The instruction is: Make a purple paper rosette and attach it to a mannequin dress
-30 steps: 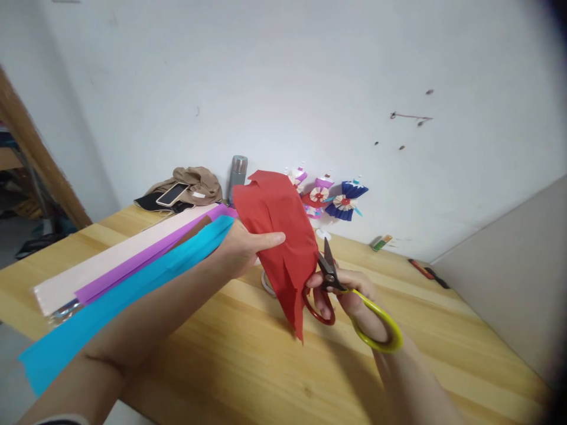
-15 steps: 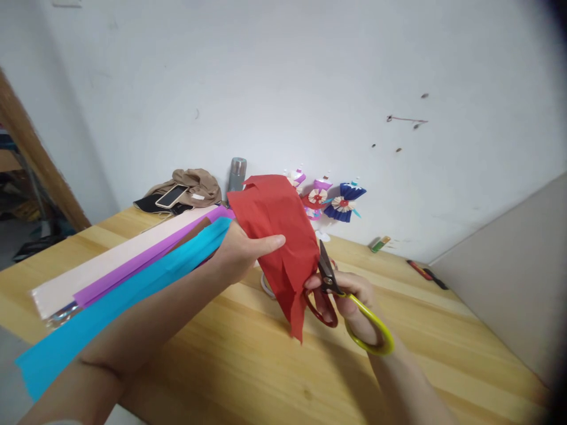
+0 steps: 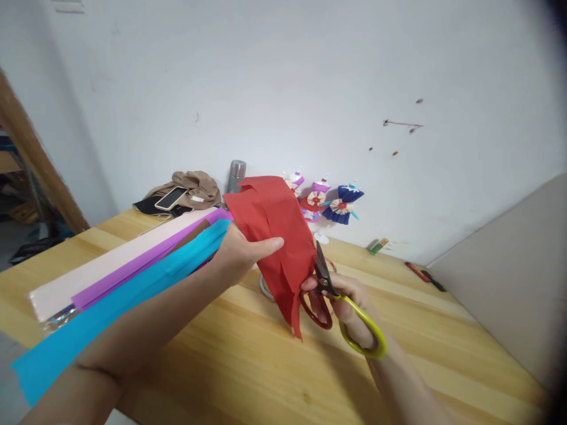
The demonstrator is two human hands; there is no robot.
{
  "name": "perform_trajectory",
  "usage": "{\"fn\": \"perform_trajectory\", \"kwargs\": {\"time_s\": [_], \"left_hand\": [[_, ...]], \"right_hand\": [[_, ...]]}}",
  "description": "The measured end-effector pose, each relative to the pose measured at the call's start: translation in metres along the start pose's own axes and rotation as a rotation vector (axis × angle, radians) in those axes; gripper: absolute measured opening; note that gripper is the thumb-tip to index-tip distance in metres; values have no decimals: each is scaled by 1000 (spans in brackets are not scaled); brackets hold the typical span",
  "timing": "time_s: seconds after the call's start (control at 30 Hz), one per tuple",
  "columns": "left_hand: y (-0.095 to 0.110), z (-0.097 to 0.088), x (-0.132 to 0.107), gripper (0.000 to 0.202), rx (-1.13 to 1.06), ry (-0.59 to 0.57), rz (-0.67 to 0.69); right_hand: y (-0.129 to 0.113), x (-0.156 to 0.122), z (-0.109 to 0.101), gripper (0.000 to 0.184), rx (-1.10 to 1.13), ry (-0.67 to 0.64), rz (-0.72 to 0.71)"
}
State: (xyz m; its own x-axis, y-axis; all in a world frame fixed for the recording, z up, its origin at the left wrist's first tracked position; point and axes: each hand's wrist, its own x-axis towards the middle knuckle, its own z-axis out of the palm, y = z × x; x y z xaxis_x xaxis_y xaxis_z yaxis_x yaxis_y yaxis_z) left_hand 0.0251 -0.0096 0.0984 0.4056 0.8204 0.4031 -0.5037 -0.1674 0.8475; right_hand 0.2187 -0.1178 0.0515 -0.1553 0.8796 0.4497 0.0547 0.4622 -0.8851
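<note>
My left hand (image 3: 241, 254) pinches a sheet of red paper (image 3: 274, 233) and holds it up above the wooden table (image 3: 266, 366). Several slits run into the paper's lower edge. My right hand (image 3: 345, 304) grips scissors (image 3: 330, 289) with one red and one yellow handle loop. The dark blades stand at the paper's right edge, almost closed. Part of my right fingers is hidden behind the paper.
Long strips of pink, purple, brown and blue paper (image 3: 133, 265) lie along the table's left side. At the back wall stand a metal bottle (image 3: 237, 175), paper bow ornaments (image 3: 328, 200), a brown cloth with a phone (image 3: 170, 198), and small tools (image 3: 420, 273).
The red paper and both hands have drifted slightly left and down in view. The scissors have shifted along the paper's right edge.
</note>
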Motion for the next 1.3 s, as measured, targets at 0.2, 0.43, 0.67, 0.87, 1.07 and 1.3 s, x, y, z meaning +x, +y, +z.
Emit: {"fn": "perform_trajectory", "kwargs": {"time_s": [0.2,0.43,0.67,0.87,1.07,1.3], "left_hand": [[2,0,-3,42,-9,7,-13],[8,2,-3,46,103,78,2],[13,7,-6,43,244,97,21],[12,8,-7,39,225,86,7],[12,9,-8,35,215,114,-10],[8,6,-7,40,199,89,-6]], "right_hand": [[1,-3,1,44,17,22,60],[-2,-1,-2,48,-31,-10,19],[-6,1,-5,48,-93,-71,51],[-3,0,-2,44,-48,-38,3],[-2,0,-2,44,-53,-40,-1],[-2,0,-4,44,-80,-21,-10]]}}
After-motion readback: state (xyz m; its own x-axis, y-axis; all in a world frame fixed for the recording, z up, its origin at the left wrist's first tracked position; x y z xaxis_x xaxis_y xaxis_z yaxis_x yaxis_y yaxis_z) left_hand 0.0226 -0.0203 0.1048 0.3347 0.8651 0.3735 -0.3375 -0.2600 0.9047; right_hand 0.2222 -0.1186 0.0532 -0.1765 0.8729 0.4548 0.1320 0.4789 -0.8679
